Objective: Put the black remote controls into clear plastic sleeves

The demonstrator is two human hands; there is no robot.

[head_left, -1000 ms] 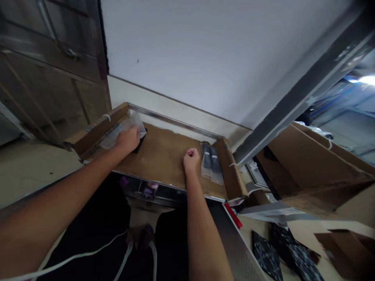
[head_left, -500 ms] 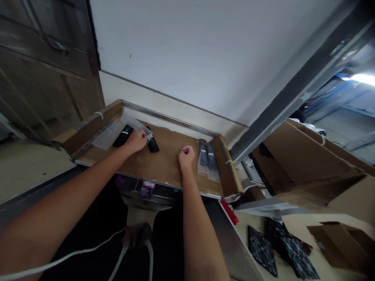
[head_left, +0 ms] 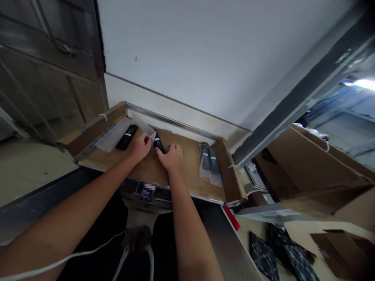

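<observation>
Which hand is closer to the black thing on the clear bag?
Left. The left hand is just beside the black thing, holding the clear bag; the right hand is farther off, against a second black piece.

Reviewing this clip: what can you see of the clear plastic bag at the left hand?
The clear plastic bag is thin and translucent, lying on brown cardboard. One end lifts to the left hand, whose fingers pinch it. A black oblong item lies on or inside it; I cannot tell which.
</observation>
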